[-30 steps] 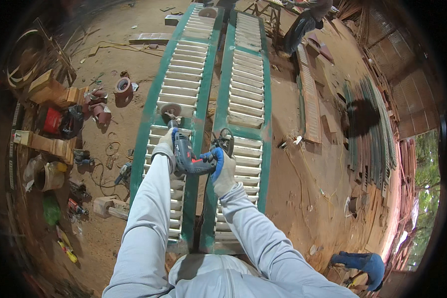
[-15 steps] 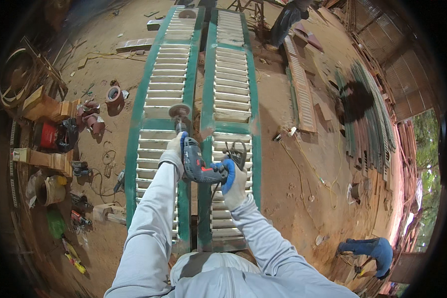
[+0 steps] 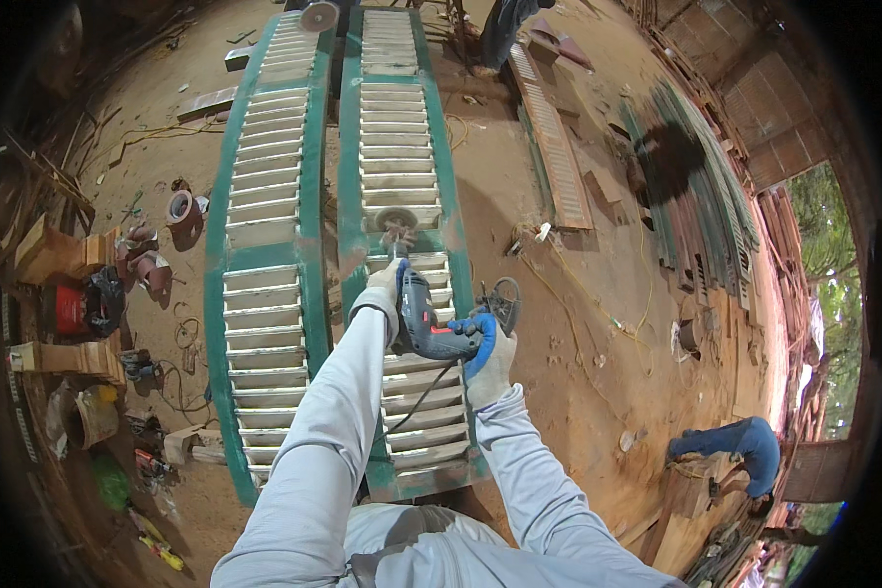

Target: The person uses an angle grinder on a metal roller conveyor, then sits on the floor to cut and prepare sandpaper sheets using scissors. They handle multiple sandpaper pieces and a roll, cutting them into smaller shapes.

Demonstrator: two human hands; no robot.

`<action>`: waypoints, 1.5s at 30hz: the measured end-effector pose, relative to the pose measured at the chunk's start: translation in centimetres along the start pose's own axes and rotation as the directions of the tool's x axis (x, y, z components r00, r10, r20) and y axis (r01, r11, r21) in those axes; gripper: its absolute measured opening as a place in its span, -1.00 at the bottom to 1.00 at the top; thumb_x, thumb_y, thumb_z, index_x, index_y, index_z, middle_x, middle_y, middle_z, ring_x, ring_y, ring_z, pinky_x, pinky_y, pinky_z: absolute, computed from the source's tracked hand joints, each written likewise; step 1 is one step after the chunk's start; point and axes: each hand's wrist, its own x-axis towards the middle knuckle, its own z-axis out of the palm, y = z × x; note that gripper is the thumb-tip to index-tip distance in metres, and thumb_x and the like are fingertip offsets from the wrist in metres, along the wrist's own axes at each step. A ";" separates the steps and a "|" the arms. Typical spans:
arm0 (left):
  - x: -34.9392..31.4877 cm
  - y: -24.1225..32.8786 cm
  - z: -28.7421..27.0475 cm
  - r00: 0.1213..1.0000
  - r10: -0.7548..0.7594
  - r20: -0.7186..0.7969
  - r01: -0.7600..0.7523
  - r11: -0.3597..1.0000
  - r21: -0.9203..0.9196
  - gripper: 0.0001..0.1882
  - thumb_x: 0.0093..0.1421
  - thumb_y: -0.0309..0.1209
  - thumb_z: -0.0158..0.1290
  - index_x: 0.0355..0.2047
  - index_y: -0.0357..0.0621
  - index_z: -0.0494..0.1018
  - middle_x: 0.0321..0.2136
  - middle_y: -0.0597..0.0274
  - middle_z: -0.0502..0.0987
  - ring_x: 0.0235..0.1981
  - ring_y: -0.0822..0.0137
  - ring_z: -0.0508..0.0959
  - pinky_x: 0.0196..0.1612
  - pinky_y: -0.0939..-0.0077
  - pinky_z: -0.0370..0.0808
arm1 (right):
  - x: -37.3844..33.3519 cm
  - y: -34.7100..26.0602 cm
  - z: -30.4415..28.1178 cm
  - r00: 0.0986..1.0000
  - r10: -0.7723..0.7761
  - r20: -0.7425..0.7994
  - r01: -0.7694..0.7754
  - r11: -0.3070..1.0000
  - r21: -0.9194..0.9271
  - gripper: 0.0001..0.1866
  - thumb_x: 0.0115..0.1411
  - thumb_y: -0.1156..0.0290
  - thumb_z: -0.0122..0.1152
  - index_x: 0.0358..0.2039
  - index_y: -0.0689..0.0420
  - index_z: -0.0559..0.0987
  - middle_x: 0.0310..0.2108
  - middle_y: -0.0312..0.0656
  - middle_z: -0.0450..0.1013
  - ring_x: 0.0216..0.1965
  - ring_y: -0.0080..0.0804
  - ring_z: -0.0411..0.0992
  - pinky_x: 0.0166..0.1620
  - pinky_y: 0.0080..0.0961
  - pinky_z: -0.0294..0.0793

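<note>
Dirt floor (image 3: 549, 412) gives wide room to the right of the two long shutters; wooden blocks (image 3: 59, 250) line the far-off left side. Only a narrow gap parts the left shutter (image 3: 265, 250) from the right shutter (image 3: 397, 162), both green-framed, with pale, scuffed slats. The dark drill (image 3: 419, 314) is over the right shutter, gripped at its front by the gloved left hand (image 3: 382, 284) and at its handle by the gloved right hand (image 3: 490, 358). Its round disc (image 3: 395, 219) points far; contact is unclear.

A head-worn fisheye looks down past both forearms (image 3: 328, 421), its rim seemingly blurred.
</note>
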 end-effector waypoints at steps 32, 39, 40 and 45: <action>-21.7 -15.4 -2.8 0.971 0.165 0.176 0.049 0.579 -0.814 -0.58 0.33 0.07 0.04 -0.35 -0.01 0.58 -0.44 0.19 0.65 -0.48 0.20 0.62 -0.29 0.20 0.63 | -16.5 -4.2 -10.4 0.740 0.233 0.631 0.081 0.901 -0.427 -0.63 0.23 0.60 0.27 0.07 0.21 0.54 0.02 -0.19 0.52 -0.04 -0.44 0.51 0.08 -0.47 0.49; -33.9 -23.0 -2.6 0.987 0.144 -0.071 -0.123 0.396 -0.910 -0.61 0.31 0.07 0.06 -0.43 0.08 0.57 -0.52 0.25 0.63 -0.57 0.22 0.60 -0.38 0.21 0.62 | -21.7 -5.2 -15.5 0.550 0.216 0.807 0.183 0.911 -0.369 -0.78 0.30 0.56 0.22 -0.04 0.26 0.60 -0.05 -0.16 0.56 -0.03 -0.36 0.52 0.10 -0.40 0.49; -34.1 -24.5 -2.8 0.984 0.158 -0.086 -0.144 0.406 -0.902 -0.61 0.31 0.06 0.06 -0.43 0.07 0.57 -0.52 0.25 0.63 -0.57 0.22 0.60 -0.38 0.20 0.62 | -20.8 -3.1 -18.0 0.476 0.129 0.870 0.312 0.900 -0.304 -0.78 0.32 0.55 0.20 -0.04 0.27 0.60 -0.06 -0.16 0.56 -0.04 -0.35 0.53 0.09 -0.40 0.50; -32.7 -32.0 -5.0 0.964 0.055 -0.262 -0.251 0.523 -0.814 -0.58 0.31 0.07 0.02 -0.39 0.03 0.59 -0.53 0.22 0.62 -0.58 0.19 0.60 -0.40 0.22 0.63 | -20.7 3.3 -24.3 0.166 -0.018 0.986 0.802 0.585 -0.124 -0.74 0.25 0.52 0.18 -0.05 0.25 0.62 -0.14 -0.04 0.58 -0.10 -0.12 0.54 -0.05 -0.24 0.52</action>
